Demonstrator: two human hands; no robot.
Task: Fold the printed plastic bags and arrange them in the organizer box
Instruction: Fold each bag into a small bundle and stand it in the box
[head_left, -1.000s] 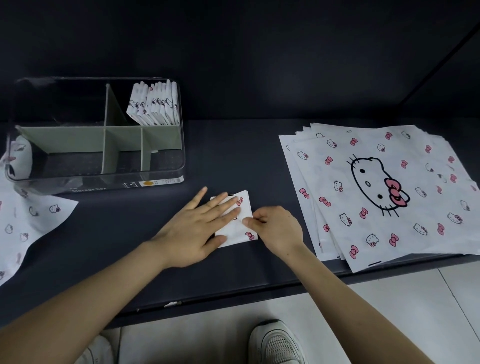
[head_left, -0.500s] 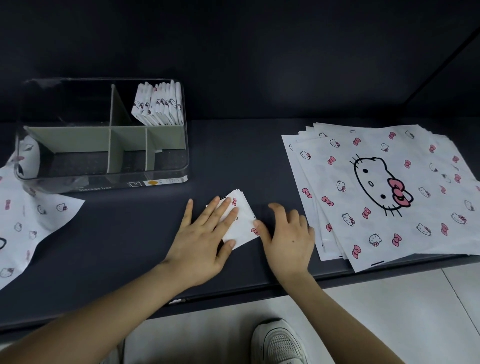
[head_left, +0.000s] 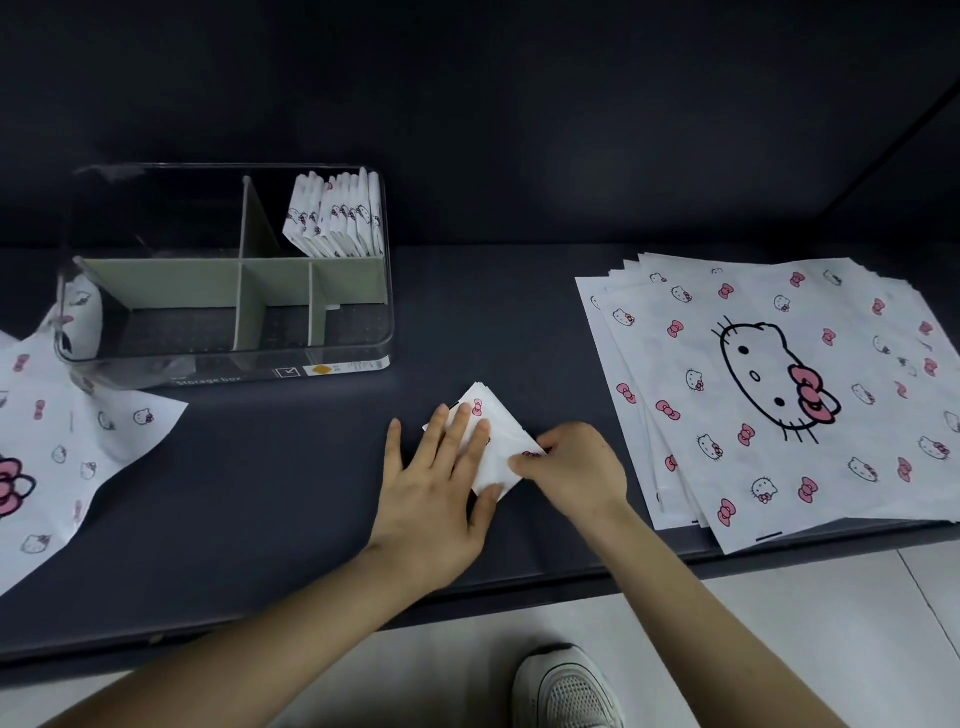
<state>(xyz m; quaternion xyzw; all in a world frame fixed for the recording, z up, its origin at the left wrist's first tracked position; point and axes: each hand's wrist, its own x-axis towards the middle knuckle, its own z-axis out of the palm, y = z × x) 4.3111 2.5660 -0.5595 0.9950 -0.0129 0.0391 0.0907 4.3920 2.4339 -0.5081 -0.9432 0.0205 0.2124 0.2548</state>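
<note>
A dark grey tabletop against a dark wall serves as the folding bench. At its near edge, a person's left hand lies flat with fingers straight, pressing down a small folded bag, a white square packet printed with pink bows. The right hand, fingers curled, pinches the packet's right corner. The fold looks to be in its final stage, with a last flap being tucked or creased. The next move likely calls for keeping the packet squeezed so it does not spring open, then lifting it over the near wall of the organizer box and standing it in a compartment. At far left a loose unfolded bag sprawls on the table, one end running up against the box's left side. The clear box, split by grey-green dividers, sits just beyond the hands, and its back right compartment holds a row of folded bags standing on edge. To the right, well apart from the box, a fanned stack of flat bags waits near the table's edge.
</note>
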